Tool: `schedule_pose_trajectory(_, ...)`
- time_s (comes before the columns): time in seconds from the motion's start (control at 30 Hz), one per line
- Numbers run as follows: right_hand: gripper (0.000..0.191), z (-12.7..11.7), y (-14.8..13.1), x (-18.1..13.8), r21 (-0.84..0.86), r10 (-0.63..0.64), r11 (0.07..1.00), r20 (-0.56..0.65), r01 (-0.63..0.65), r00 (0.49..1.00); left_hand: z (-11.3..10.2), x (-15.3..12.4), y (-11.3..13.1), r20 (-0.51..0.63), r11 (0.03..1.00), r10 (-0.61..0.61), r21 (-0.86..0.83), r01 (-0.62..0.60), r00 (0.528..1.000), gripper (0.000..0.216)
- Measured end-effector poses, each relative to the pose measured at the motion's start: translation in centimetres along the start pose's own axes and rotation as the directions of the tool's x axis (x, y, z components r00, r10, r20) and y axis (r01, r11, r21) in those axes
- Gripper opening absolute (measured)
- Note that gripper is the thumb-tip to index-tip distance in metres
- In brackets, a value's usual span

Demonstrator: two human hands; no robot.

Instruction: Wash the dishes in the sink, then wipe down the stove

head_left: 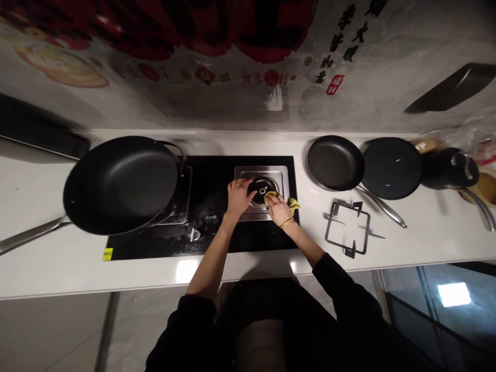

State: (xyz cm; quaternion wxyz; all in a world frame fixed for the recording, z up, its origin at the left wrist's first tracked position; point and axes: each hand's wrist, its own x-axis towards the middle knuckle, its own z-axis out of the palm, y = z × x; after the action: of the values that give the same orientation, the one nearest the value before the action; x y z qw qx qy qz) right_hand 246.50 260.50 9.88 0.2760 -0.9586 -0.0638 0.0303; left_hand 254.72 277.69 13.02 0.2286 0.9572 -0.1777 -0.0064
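Head view, looking down on a hob set into a white surface [426, 232]. My left hand [239, 195] lies on the left rim of the round burner cap [262, 185], fingers spread over its dark top. I cannot tell from this angle whether that grip clasps the cap or only steadies it. My right hand [278, 209] is closed over a yellow cloth [293, 204], palm down, pressing it against the near right part of the cap and the steel tray [279, 173] around it. One corner of the cloth sticks out to the right of the knuckles.

The two hands meet over the cap, left from the near left and right from the near right, fingertips almost touching. The cap sits just beyond both, at the middle of the tray, so neither hand is clearly the nearer. The burner stands bare. Its pan support [347, 229] lies flat on the surface well to the right, nearer my right arm.

A large wok [122, 183] covers the left burner of the black hob glass [217, 175], its handle running off to the near left. A frying pan [335, 163] and a round dark lid [392, 168] rest side by side at the far right.
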Motion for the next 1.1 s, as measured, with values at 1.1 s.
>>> schedule_pose_trajectory(1.1, 0.051, -2.6, 2.8, 1.1, 0.451, 0.186, 0.887, -0.151, -0.100, 0.971, -2.5, -5.0, -3.9, -0.138, 0.970, -0.197, -0.171, 0.172, 0.971, 0.037)
